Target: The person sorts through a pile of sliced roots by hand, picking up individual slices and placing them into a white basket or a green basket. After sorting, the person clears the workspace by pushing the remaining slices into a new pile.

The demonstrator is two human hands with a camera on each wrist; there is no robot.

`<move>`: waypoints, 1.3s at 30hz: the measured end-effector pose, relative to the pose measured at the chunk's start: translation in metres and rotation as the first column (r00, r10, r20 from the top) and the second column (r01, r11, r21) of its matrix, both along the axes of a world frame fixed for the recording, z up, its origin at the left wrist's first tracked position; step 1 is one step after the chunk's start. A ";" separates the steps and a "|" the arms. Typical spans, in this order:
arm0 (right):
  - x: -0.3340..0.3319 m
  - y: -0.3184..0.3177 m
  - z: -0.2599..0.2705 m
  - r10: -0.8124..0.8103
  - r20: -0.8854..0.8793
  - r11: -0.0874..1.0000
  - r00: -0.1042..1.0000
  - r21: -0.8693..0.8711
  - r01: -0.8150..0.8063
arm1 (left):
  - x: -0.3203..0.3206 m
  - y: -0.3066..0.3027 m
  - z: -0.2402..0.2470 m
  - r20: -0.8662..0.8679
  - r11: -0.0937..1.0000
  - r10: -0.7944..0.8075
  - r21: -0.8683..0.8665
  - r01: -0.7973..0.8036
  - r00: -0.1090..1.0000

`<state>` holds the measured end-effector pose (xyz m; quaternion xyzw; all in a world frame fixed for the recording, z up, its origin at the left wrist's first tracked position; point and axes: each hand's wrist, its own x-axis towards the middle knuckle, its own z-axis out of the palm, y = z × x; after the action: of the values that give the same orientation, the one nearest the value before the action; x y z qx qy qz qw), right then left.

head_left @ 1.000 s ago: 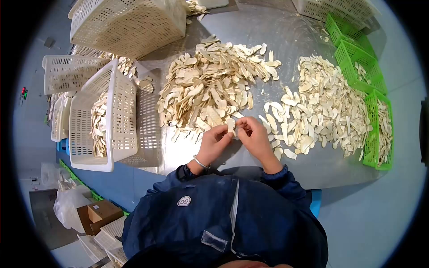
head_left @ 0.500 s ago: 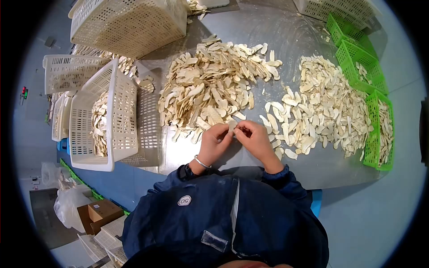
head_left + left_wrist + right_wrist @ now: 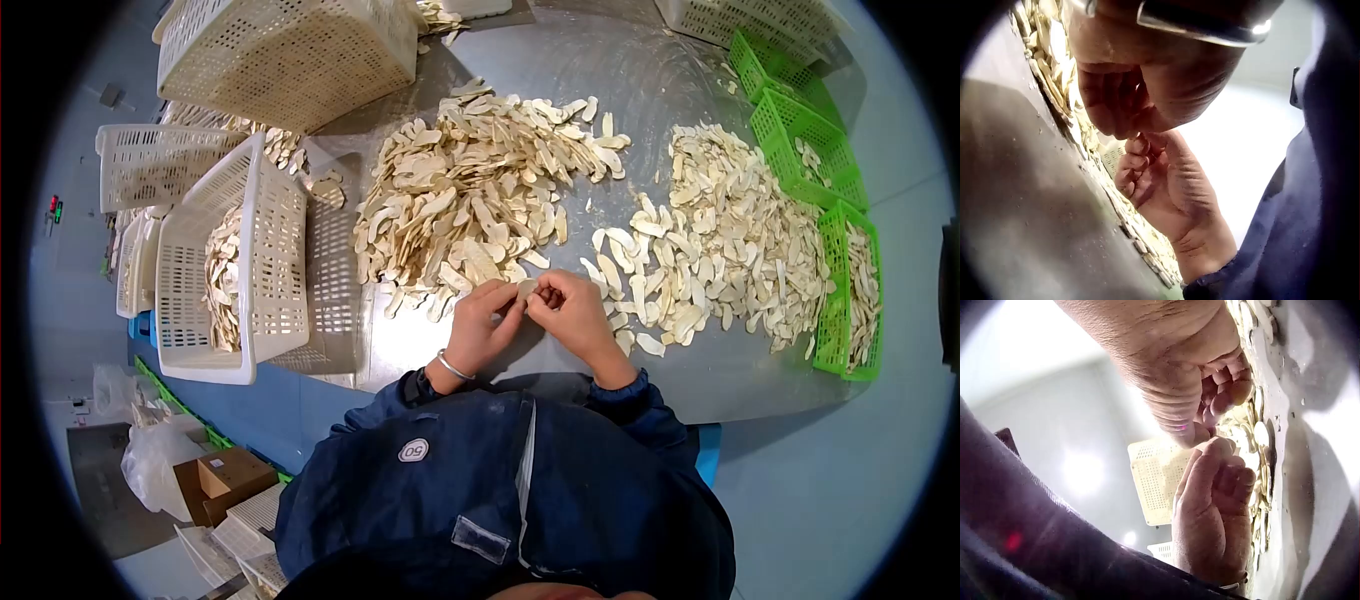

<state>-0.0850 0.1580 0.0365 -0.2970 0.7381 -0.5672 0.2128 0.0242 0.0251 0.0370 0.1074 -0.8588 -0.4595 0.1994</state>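
A thin, pale dried slice point(image 3: 525, 288) is held up between both hands over the steel table's near edge. On its left side, my left hand point(image 3: 484, 325) pinches it between thumb and fingers; a silvery bangle circles that wrist. My right hand point(image 3: 573, 318) has its fingers curled in and pinches the slice's right edge. In the right wrist view the fingertips of the right hand point(image 3: 1179, 375) and left hand point(image 3: 1213, 519) meet, mostly hiding the slice. Just beyond the hands lies a heaped pile of similar slices point(image 3: 450, 200).
A second, paler pile of slices point(image 3: 745, 240) spreads to the right, bordered by green baskets point(image 3: 832, 330). White perforated crates point(image 3: 280, 270) stand at the left, one holding slices. A large crate point(image 3: 290, 60) rises at the back left. The steel table point(image 3: 740, 385) ends close to the body.
The slice, more upright and more visible a second ago, now sits lower between the fingers and tilts rightward. The right fingers have drawn in closer; the piles look the same.
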 end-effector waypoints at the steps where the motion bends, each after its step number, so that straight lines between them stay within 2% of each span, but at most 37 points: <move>1: 0.000 0.000 0.000 -0.006 -0.009 1.000 1.000 -0.007 0.006 | 0.000 0.000 -0.001 0.005 0.999 -0.006 0.035 0.006 1.000; 5: 0.002 -0.001 -0.006 -0.043 0.021 0.998 0.999 -0.052 0.044 | 0.000 0.001 -0.003 0.042 0.989 -0.021 0.148 0.015 0.999; 7: 0.000 0.000 -0.005 -0.055 0.140 0.996 0.989 -0.062 0.064 | 0.001 0.001 -0.001 0.050 0.976 -0.027 0.219 0.016 0.998; 10: 0.000 0.000 -0.003 -0.103 0.237 0.988 0.966 -0.090 0.127 | 0.004 -0.003 -0.019 0.126 0.792 -0.058 0.610 -0.031 0.990; 11: -0.001 -0.001 -0.003 -0.123 0.255 0.983 0.959 -0.102 0.153 | 0.005 -0.005 -0.022 0.136 0.756 -0.084 0.654 -0.026 0.987; 13: -0.001 -0.004 -0.012 -0.161 0.164 0.970 0.973 -0.153 0.187 | 0.004 -0.009 -0.019 0.150 0.677 -0.136 0.736 -0.019 0.979; 15: 0.000 -0.008 -0.016 -0.232 0.061 0.946 0.971 -0.217 0.240 | 0.003 -0.008 -0.013 0.154 0.539 -0.133 0.840 -0.059 0.979; 16: -0.002 -0.006 -0.016 -0.209 0.057 0.957 0.976 -0.193 0.216 | 0.002 -0.007 -0.012 0.155 0.462 -0.136 0.884 -0.076 0.978; 20: -0.015 0.011 -0.002 -0.165 0.021 0.985 0.986 -0.041 0.165 | 0.004 -0.009 -0.017 0.124 0.349 -0.211 0.936 -0.043 0.970; 22: -0.027 0.023 0.000 -0.193 -0.032 0.979 0.981 0.067 0.195 | 0.004 -0.009 -0.013 0.147 0.419 -0.277 0.908 -0.018 0.949; 23: -0.036 0.029 -0.001 -0.215 -0.118 0.965 0.969 0.126 0.229 | 0.004 -0.009 -0.013 0.160 0.452 -0.310 0.892 -0.003 0.937; 25: -0.053 0.044 -0.001 -0.209 -0.412 0.904 0.887 0.265 0.336 | 0.002 -0.004 -0.014 0.138 0.409 -0.368 0.912 0.027 0.919; 27: -0.070 0.056 -0.007 -0.170 -0.595 0.838 0.785 0.332 0.433 | -0.003 0.000 -0.014 0.115 0.389 -0.438 0.918 0.073 0.892; 29: -0.079 0.062 -0.005 -0.149 -0.619 0.813 0.771 0.367 0.452 | -0.009 0.007 -0.021 0.054 0.411 -0.502 0.893 0.184 0.863; 31: -0.088 0.064 -0.011 -0.103 -0.650 0.783 0.753 0.414 0.465 | -0.015 0.014 -0.012 0.071 0.458 -0.555 0.857 0.234 0.829; 32: -0.091 0.066 -0.019 -0.086 -0.709 0.811 0.699 0.358 0.463 | -0.016 0.016 -0.017 0.049 0.468 -0.572 0.840 0.277 0.819; 34: -0.094 0.063 -0.017 -0.075 -0.702 0.821 0.708 0.359 0.443 | -0.019 0.017 -0.028 0.007 0.483 -0.604 0.799 0.359 0.797; 37: -0.095 0.062 -0.019 -0.076 -0.714 0.842 0.696 0.328 0.429 | -0.018 0.017 -0.031 -0.035 0.436 -0.608 0.820 0.371 0.793; 38: -0.096 0.063 -0.021 -0.081 -0.710 0.847 0.699 0.321 0.424 | -0.017 0.016 -0.033 0.005 0.568 -0.595 0.711 0.416 0.804; 39: -0.097 0.063 -0.022 -0.085 -0.706 0.852 0.703 0.314 0.419 | -0.016 0.016 -0.037 -0.001 0.591 -0.589 0.681 0.432 0.808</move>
<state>-0.1822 0.2213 0.0149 -0.3148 0.9093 -0.2582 -0.0858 0.0084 0.0413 0.0001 -0.0316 -0.6535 -0.7508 -0.0904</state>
